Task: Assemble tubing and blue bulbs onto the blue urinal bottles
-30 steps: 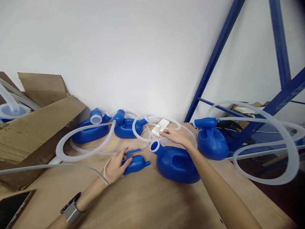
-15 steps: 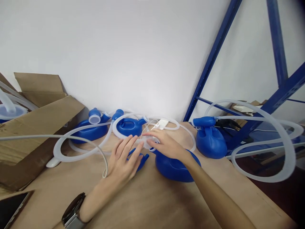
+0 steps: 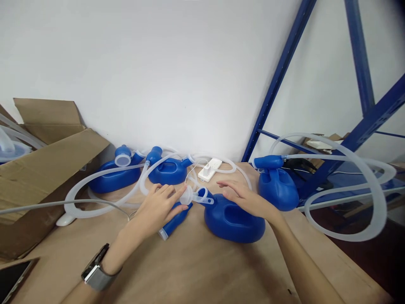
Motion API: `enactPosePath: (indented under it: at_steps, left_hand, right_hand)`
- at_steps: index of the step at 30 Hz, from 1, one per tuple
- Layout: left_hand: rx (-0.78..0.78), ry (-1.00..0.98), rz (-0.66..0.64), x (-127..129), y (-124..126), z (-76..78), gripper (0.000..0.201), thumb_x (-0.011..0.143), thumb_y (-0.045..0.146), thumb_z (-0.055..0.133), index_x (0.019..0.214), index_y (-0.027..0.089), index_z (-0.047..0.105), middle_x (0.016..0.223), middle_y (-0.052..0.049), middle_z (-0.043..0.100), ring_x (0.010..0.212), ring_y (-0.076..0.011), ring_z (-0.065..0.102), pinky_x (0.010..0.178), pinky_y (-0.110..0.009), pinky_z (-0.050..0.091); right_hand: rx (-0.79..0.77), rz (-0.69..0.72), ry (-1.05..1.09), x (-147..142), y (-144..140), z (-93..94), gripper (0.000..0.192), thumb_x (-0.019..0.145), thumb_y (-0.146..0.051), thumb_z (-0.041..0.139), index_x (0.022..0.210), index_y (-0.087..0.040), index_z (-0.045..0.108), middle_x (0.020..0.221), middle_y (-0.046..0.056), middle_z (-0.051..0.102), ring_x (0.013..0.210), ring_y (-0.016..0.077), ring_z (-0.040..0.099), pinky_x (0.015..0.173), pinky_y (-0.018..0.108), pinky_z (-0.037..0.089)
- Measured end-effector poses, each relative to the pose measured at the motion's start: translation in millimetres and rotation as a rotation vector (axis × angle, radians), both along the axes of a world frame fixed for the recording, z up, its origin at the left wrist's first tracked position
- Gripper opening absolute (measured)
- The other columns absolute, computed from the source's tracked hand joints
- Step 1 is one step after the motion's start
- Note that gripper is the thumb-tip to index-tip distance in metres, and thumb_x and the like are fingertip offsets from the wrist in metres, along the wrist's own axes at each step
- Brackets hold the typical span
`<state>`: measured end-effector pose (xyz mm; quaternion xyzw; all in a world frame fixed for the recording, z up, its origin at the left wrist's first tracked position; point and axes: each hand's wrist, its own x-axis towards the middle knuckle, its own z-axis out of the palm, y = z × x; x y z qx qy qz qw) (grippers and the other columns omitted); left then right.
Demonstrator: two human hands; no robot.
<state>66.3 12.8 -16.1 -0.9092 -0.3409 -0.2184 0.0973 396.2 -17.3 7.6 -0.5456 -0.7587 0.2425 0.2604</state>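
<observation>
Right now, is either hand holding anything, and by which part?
Left hand lies over the small blue connector; a closed grip cannot be told. Right hand rests open on the blue jug.
</observation>
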Motion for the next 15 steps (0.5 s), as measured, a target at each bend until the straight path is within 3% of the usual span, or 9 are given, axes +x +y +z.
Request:
enactPosePath:
  at_steps: [3, 8, 12, 15]
  left_hand:
    - [-0.053, 0.054, 0.002, 5.7, 4.3, -2.0, 0.054, 0.106, 0.051, 0.048, 0.148, 0.018, 0.055, 0.108, -0.014, 0.070, 0.101, -0.0319, 0.066, 0.091, -0.046, 0.050]
    - [-0.186, 0.117, -0.018, 22.0, 11.3, -1.1, 0.048, 0.107, 0.043, 0.048, 0.149, 0.019, 0.051, 0.117, -0.014, 0.072, 0.108, -0.0313, 0.070, 0.091, -0.043, 0.056]
    - [-0.257, 0.087, -0.080, 29.2, 17.2, 9.4, 0.045, 0.106, 0.046, 0.049, 0.143, 0.021, 0.056, 0.119, -0.012, 0.074, 0.111, -0.0306, 0.071, 0.091, -0.039, 0.056]
    - [-0.332, 0.084, -0.113, 31.1, 20.0, 21.9, 0.036, 0.104, 0.045, 0.054, 0.132, 0.023, 0.063, 0.110, -0.008, 0.076, 0.102, -0.0290, 0.073, 0.082, -0.034, 0.054]
  right_hand:
    - [-0.040, 0.046, -0.135, 8.3, -1.8, -13.8, 0.055, 0.093, -0.060, 0.064, 0.135, -0.025, 0.067, 0.142, 0.011, 0.065, 0.134, 0.0336, 0.058, 0.116, 0.051, 0.042]
    - [-0.022, 0.019, -0.135, -3.4, -2.7, -25.5, 0.058, 0.088, -0.059, 0.071, 0.135, -0.025, 0.068, 0.138, 0.009, 0.069, 0.128, 0.0335, 0.063, 0.113, 0.047, 0.046]
    - [-0.036, -0.015, -0.154, -10.2, -2.6, -24.4, 0.062, 0.085, -0.060, 0.073, 0.136, -0.025, 0.067, 0.140, 0.008, 0.069, 0.128, 0.0353, 0.064, 0.111, 0.049, 0.047]
    - [-0.033, -0.015, -0.139, -11.7, -2.9, -22.6, 0.059, 0.089, -0.058, 0.069, 0.138, -0.026, 0.067, 0.140, 0.007, 0.069, 0.128, 0.0342, 0.064, 0.111, 0.049, 0.046]
